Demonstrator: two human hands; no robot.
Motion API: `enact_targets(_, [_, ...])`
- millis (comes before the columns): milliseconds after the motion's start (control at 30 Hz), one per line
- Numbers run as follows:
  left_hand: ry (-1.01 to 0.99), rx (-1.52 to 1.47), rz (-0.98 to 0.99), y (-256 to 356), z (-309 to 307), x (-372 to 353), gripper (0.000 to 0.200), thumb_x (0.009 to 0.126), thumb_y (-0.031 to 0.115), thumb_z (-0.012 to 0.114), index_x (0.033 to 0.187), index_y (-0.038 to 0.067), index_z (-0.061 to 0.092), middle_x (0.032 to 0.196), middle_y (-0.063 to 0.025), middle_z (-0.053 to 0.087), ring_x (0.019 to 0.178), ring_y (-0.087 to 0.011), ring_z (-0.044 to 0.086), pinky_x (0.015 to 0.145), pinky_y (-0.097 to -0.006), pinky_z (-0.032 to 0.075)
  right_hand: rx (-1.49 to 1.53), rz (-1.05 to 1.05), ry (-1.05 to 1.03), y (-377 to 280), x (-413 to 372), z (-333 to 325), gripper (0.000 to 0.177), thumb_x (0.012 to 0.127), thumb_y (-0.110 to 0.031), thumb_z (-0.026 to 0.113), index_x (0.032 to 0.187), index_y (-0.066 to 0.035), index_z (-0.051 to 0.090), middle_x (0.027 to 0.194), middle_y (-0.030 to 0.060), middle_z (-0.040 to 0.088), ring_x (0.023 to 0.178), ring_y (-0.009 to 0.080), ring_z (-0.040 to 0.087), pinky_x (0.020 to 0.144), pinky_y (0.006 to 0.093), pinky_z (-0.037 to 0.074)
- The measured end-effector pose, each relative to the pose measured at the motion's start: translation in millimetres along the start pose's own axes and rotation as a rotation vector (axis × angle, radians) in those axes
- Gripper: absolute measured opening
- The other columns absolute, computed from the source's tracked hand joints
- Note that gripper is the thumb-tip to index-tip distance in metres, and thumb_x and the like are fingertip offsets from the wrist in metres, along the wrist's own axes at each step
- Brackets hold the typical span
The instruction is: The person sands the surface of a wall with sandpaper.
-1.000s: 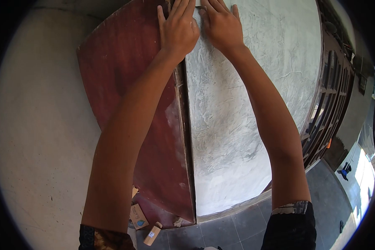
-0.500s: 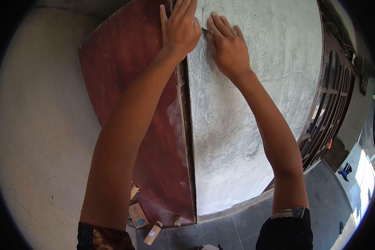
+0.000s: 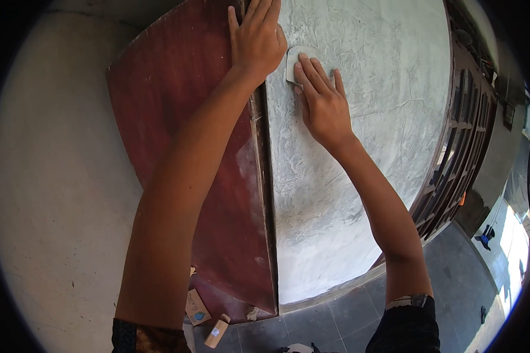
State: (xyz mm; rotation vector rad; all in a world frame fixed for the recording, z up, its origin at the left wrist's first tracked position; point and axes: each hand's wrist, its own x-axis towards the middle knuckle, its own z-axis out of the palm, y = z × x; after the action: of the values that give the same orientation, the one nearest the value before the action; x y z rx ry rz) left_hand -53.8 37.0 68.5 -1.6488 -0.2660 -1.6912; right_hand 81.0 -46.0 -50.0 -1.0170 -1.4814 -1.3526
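My right hand (image 3: pixel 324 106) presses a piece of sandpaper (image 3: pixel 293 59) flat against the rough grey-white wall (image 3: pixel 347 194). The sheet's pale back shows past the left side of my fingertips; the rest lies under my fingers. My left hand (image 3: pixel 258 44) rests with fingers spread at the edge of the dark red wooden panel (image 3: pixel 176 100), where it meets the wall. Its fingertips run out at the top of the view. A narrow dark gap (image 3: pixel 265 188) goes down between panel and wall.
Small cardboard boxes (image 3: pixel 197 307) (image 3: pixel 217 330) lie at the panel's foot. Grey tiles (image 3: pixel 318 323) cover the floor. Brown framed windows (image 3: pixel 462 129) line the right side, and a plain beige wall (image 3: pixel 59 176) stands at left. A blue and black object (image 3: pixel 486 237) is farther right.
My right hand has slid down the wall with the sandpaper, and more of the sheet now shows. My left hand has stayed at the panel's edge.
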Motion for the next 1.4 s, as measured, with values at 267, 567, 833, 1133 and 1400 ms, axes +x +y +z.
enact_targets(267, [-0.030,0.035,0.005,0.9,-3.2,-1.7,0.054,0.095,0.001,0.047,0.149,-0.002,0.048,0.163,-0.0160,0.039,0.155,-0.0304,0.029,0.123,-0.0654,0.017,0.019,0.002,0.030,20.8,63.8,5.8,0.045,0.105,-0.022,0.052,0.146,-0.003,0.053,0.159,0.0129,0.046,0.146,0.0316,0.045,0.119,0.0606,0.032])
enact_targets(567, [-0.025,0.036,0.002,1.0,-2.7,-0.5,0.054,0.094,0.000,0.047,0.148,-0.001,0.050,0.162,-0.0159,0.041,0.155,-0.0289,0.031,0.123,-0.0650,0.017,-0.018,-0.034,0.094,33.8,103.3,6.3,0.037,0.103,-0.019,0.056,0.137,-0.005,0.060,0.152,0.0096,0.055,0.138,0.0327,0.053,0.112,0.0620,0.040])
enact_targets(833, [-0.028,-0.006,-0.007,1.6,-4.7,-0.3,0.054,0.095,0.001,0.046,0.149,-0.002,0.049,0.163,-0.0168,0.040,0.155,-0.0299,0.030,0.123,-0.0649,0.017,-0.048,-0.065,0.103,21.4,58.9,4.3,0.040,0.103,-0.019,0.057,0.140,-0.007,0.059,0.155,0.0080,0.051,0.141,0.0286,0.051,0.113,0.0644,0.039])
enact_targets(1133, [-0.041,0.031,-0.015,1.2,-0.6,0.3,0.053,0.095,0.001,0.046,0.148,-0.003,0.049,0.163,-0.0173,0.039,0.155,-0.0304,0.029,0.123,-0.0648,0.017,-0.047,-0.010,-0.024,-2.5,1.5,4.0,0.042,0.103,-0.020,0.058,0.143,-0.008,0.057,0.159,0.0078,0.047,0.146,0.0262,0.047,0.114,0.0648,0.038])
enact_targets(1400, [-0.034,0.008,-0.004,0.8,-3.0,-0.3,0.053,0.094,0.000,0.047,0.147,-0.003,0.050,0.163,-0.0161,0.040,0.155,-0.0298,0.030,0.123,-0.0643,0.018,-0.037,-0.049,0.119,26.2,73.1,10.1,0.043,0.104,-0.020,0.055,0.146,-0.010,0.053,0.157,0.0069,0.050,0.145,0.0274,0.047,0.116,0.0612,0.037])
